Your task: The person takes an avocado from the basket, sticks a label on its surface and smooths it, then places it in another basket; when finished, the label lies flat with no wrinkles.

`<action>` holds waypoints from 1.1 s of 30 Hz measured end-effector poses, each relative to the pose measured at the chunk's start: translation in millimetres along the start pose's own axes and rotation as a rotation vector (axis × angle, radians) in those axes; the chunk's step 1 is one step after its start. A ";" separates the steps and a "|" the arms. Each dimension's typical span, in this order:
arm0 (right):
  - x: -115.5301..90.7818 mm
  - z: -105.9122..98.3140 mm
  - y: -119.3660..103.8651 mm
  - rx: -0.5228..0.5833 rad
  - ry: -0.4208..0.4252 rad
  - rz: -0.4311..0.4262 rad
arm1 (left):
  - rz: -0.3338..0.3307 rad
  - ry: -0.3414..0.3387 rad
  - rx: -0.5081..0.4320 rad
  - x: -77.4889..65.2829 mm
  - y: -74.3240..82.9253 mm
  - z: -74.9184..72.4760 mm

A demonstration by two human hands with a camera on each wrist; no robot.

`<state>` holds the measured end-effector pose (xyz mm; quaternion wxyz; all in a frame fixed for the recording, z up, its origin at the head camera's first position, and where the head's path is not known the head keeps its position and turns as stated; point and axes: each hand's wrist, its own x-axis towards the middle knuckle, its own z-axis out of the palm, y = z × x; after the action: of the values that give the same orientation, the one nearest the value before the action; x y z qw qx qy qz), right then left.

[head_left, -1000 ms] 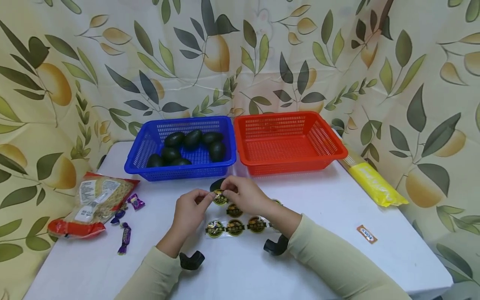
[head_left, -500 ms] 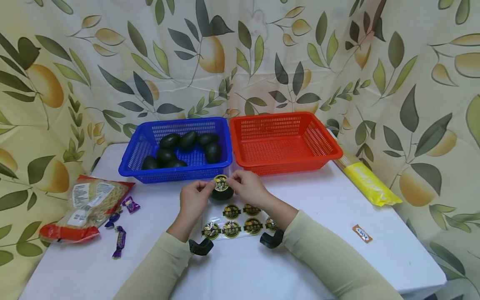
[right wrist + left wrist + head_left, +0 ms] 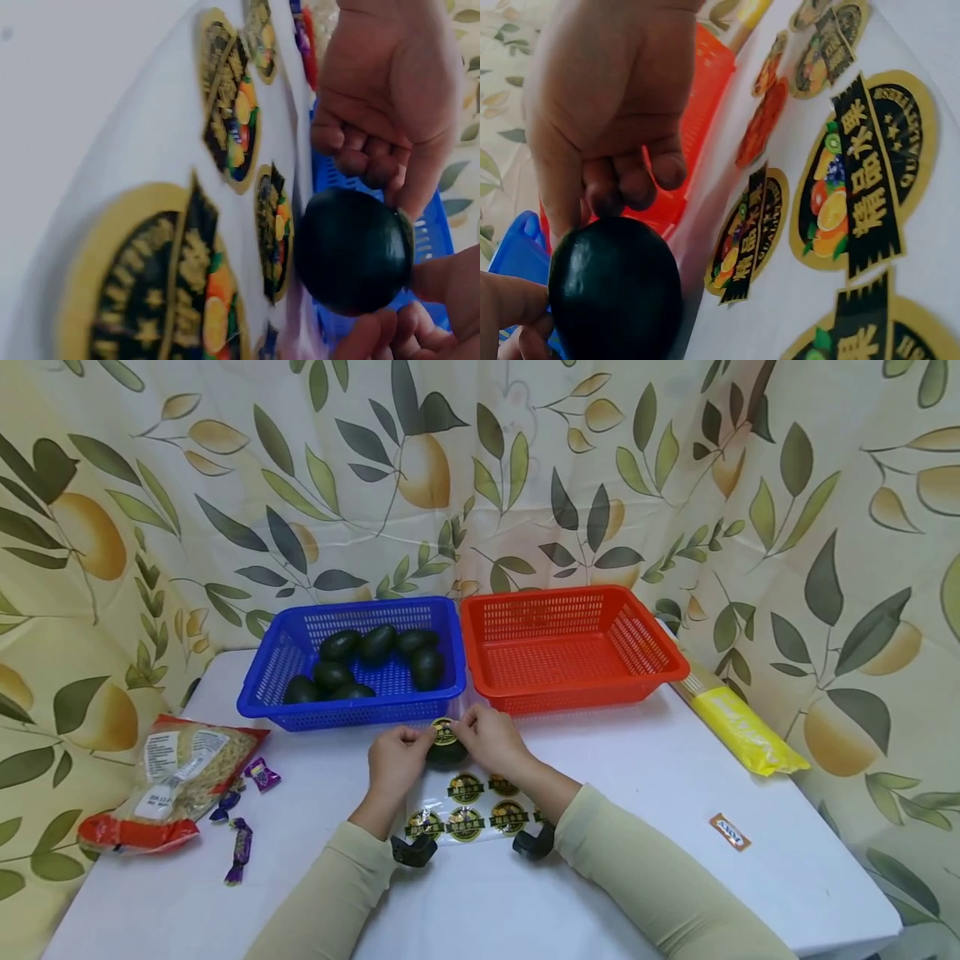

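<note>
Before the blue basket (image 3: 352, 714), fingers (image 3: 468, 732) seemingly pinch a sticker (image 3: 444, 732).

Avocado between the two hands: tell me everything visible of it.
The avocado is dark green, nearly black, rounded and smooth-looking, with a faint shine on its skin. It is between the blue basket and the sticker sheet. A round black-and-gold sticker lies against its upper part, with the left grip and right grip at the sticker's edges. Whether the sticker is fully stuck down, or the avocado rests on the table, is unclear.
</note>
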<state>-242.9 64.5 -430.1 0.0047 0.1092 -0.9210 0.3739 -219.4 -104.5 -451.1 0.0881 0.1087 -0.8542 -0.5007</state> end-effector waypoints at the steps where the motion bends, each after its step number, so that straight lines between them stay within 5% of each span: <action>1: -0.9 0.8 0.7 0.012 0.015 -0.008 | 0.002 0.010 0.005 -0.3 -0.2 0.0; 3: -2.7 2.5 2.3 0.022 0.044 -0.041 | 0.022 0.024 -0.003 -1.0 -0.5 -0.1; 6: -4.9 4.1 4.1 -0.017 0.085 -0.141 | 0.143 0.020 -0.007 -2.2 -1.7 -0.5; 10: -6.0 2.4 5.8 -0.121 0.111 -0.290 | 0.374 -0.069 0.034 -2.3 -6.4 -1.1; 12: -6.6 -0.3 6.3 -0.159 0.091 -0.330 | 0.421 -0.125 0.044 -1.5 -9.1 -2.3; 17: -8.8 -6.2 7.5 -0.223 -0.010 -0.381 | 0.354 -0.216 0.004 3.2 -14.9 -6.1; 26: -7.0 -8.6 7.2 -0.319 -0.014 -0.516 | 0.144 -0.188 -0.184 10.6 -14.3 -8.2; 29: -7.2 -7.6 6.2 -0.313 -0.014 -0.505 | 0.171 -0.196 -0.177 9.6 -14.1 -8.6; 33: -8.5 -5.9 2.8 -0.332 -0.060 -0.445 | 0.338 -0.207 -0.065 8.0 -18.4 -10.3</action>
<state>-235.5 72.3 -428.5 0.0773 0.3173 -0.9228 0.2042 -222.6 -124.1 -461.8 0.0862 -0.0913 -0.8481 -0.5147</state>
